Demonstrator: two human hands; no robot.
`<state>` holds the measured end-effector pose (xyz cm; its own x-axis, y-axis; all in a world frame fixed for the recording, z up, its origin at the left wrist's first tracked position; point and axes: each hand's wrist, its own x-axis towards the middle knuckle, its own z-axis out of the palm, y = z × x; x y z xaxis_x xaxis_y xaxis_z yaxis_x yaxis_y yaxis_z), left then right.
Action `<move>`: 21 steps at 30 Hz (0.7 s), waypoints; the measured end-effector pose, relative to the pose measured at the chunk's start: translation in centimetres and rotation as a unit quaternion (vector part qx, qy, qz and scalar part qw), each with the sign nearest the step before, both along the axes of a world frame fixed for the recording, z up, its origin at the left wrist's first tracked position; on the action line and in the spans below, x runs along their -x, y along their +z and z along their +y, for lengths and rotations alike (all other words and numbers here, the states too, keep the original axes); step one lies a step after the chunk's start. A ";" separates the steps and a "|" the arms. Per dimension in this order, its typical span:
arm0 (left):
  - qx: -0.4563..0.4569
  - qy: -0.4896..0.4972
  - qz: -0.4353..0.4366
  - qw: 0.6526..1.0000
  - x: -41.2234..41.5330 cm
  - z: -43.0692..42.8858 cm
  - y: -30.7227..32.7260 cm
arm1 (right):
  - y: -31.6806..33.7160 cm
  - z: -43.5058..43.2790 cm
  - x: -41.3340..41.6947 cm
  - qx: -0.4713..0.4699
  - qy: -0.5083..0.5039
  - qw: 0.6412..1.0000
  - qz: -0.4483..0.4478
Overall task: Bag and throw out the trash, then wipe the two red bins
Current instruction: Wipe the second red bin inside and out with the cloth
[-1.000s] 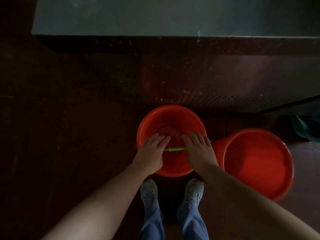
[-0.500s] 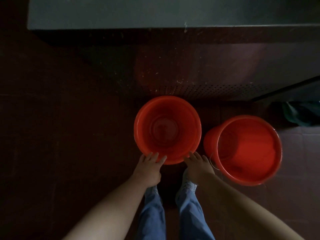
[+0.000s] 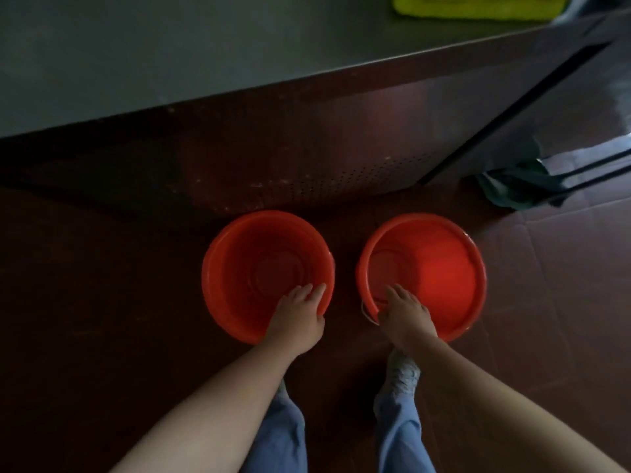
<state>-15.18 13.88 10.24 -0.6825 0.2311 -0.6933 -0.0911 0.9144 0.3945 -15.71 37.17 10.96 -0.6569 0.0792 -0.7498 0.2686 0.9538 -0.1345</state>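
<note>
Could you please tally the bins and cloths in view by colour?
Red bins: 2, left bin and right bin
Yellow-green cloth: 1
Dark green cloth: 1
Total: 4

Likely a kitchen: steel counter (image 3: 170, 63), tiled floor (image 3: 563, 268).
</note>
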 end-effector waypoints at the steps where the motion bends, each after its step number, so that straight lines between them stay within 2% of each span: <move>1: -0.014 0.021 -0.005 1.000 0.6 1.6 -0.1 | -0.3 2.0 0.1 -0.001 -0.016 1.000 -0.005; 5: -0.056 0.094 -0.010 0.994 2.6 7.5 -0.7 | -2.0 8.9 0.6 0.025 -0.083 0.996 -0.021; 9: -0.100 0.199 -0.054 0.973 4.8 12.7 -1.5 | -3.7 15.1 1.7 0.089 -0.224 0.970 0.014; 12: -0.099 0.276 -0.067 0.954 6.9 14.9 -3.1 | -4.8 19.6 3.0 0.126 -0.354 0.926 0.027; 15: -0.102 0.334 -0.089 0.933 8.6 16.3 -5.3 | -5.9 23.6 4.2 0.167 -0.438 0.883 0.025; 19: -0.119 0.430 -0.107 0.888 9.5 17.9 -8.3 | -7.6 27.3 5.4 0.260 -0.557 0.788 0.027; 21: -0.118 0.472 -0.131 0.864 9.7 18.2 -9.2 | -8.4 28.5 6.0 0.286 -0.588 0.756 0.015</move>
